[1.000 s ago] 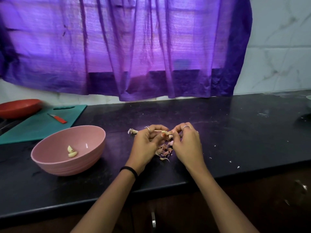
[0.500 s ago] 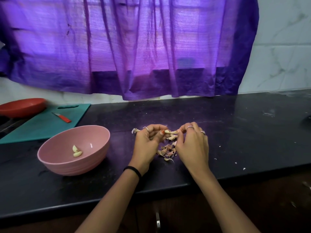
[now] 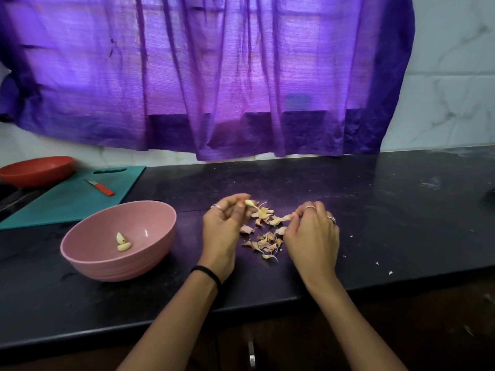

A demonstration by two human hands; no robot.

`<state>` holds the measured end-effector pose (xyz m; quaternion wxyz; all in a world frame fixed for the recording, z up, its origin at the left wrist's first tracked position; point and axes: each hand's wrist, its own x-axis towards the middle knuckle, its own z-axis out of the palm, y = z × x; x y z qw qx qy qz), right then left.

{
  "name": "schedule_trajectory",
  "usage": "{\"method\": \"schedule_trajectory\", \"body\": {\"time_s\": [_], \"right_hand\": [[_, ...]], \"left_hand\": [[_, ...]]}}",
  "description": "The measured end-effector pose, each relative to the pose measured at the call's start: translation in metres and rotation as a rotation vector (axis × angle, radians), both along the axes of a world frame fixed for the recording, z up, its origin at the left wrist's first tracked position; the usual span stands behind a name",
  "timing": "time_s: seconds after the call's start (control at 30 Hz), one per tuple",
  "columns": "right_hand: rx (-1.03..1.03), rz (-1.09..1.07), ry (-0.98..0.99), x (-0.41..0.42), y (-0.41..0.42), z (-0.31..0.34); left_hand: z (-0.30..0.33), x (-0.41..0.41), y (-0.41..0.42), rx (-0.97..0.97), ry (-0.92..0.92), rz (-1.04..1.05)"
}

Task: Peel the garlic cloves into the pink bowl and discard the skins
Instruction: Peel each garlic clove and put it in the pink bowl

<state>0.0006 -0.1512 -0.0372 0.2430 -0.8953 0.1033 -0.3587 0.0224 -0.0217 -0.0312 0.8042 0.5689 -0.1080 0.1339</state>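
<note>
My left hand (image 3: 223,223) pinches a pale garlic clove (image 3: 249,202) between thumb and fingertips, just above the black counter. A strip of skin (image 3: 284,218) is pinched in the fingertips of my right hand (image 3: 312,234), to the right. Between the two hands lies a loose pile of garlic skins (image 3: 265,241) on the counter. The pink bowl (image 3: 88,259) stands to the left of my left hand and holds two peeled cloves (image 3: 122,242).
A teal cutting board (image 3: 59,204) with a small red-handled knife (image 3: 99,187) lies behind the bowl, and an orange bowl (image 3: 36,170) sits at the far left. The counter's front edge (image 3: 267,303) runs under my wrists. White scraps (image 3: 377,263) dot the counter at right.
My hands were together on one clove; now they have drawn apart, the left keeping the clove and the right pulling skin away. More skins lie on the counter.
</note>
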Motion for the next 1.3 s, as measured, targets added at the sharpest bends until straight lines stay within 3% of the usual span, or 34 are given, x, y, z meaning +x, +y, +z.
{"method": "schedule_trajectory", "body": {"time_s": [0.07,0.2,0.7,1.13,1.3], "right_hand": [[0.153,0.102,-0.033,0.003,-0.006,0.0],[0.37,0.314,-0.117,0.008,-0.011,-0.004],[0.507,0.594,-0.144,0.0,-0.007,0.004],[0.339,0.579,-0.071,0.002,-0.005,0.0],[0.419,0.55,-0.101,0.002,-0.007,0.001]], "left_hand": [[0.0,0.004,0.008,-0.069,0.023,0.026],[-0.002,0.002,0.008,-0.032,0.055,0.051],[-0.002,-0.005,0.002,0.0,0.064,-0.093],[-0.001,-0.01,-0.001,-0.021,0.086,-0.219],[-0.002,-0.012,-0.002,0.129,0.007,-0.189]]}}
